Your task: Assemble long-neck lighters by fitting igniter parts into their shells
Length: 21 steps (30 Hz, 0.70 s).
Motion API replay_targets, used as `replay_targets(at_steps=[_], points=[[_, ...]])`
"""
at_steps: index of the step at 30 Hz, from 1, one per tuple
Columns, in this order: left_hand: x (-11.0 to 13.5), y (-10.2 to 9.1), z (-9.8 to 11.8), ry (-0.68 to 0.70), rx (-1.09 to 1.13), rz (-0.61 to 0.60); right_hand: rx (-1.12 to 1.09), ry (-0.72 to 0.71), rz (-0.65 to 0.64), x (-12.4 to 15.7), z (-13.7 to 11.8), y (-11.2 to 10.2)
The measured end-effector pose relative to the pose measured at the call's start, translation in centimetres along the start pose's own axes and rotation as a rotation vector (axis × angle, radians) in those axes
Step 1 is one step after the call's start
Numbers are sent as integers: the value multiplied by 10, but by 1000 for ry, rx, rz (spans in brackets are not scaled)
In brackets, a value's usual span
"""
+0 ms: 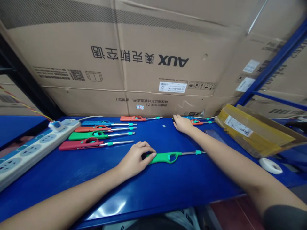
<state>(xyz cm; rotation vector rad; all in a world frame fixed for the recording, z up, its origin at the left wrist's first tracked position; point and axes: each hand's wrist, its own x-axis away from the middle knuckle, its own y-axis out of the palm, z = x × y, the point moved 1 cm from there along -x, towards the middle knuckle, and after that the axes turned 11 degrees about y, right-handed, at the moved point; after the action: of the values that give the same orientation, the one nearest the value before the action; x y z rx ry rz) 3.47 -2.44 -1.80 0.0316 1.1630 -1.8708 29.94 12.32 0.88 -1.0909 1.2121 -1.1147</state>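
Observation:
My left hand (139, 158) is closed on the handle end of a green utility lighter (163, 157), which lies on the blue tabletop with its metal rod pointing right. Farther back, my right hand (183, 124) curls its fingers over the handle ends of an orange lighter (196, 122) and a blue lighter (189, 118) lying close together. The hand hides those ends, so which one it grips is unclear. On the left, blue (96, 123), orange (91, 128), green (87, 135) and red (80, 144) lighters lie in a column. Another orange lighter (133, 118) rests near the cardboard.
A white power strip (40, 143) with a plug (57, 126) runs along the left. A large cardboard sheet (134, 76) stands behind the blue table (144, 195). At right are an open yellow-taped box (259, 127), a white tape roll (271, 166) and a blue metal post (271, 68).

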Motion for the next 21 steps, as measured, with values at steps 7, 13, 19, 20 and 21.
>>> replay_targets(at_steps=[7, 13, 19, 20, 21], points=[[1, -17, 6, 86, -128, -165, -104, -57, -23, -7, -12, -6], [2, -15, 3, 101, -80, -191, -211, -105, -142, 3, -25, -4], [3, -8, -2, 82, -29, -167, -278, -61, -217, 6, -27, 7], [3, -8, -2, 86, -29, -169, -286, -58, -219, 5, -27, 9], [3, -7, -2, 89, -30, -171, -294, -56, -220, 5, -26, 10]])
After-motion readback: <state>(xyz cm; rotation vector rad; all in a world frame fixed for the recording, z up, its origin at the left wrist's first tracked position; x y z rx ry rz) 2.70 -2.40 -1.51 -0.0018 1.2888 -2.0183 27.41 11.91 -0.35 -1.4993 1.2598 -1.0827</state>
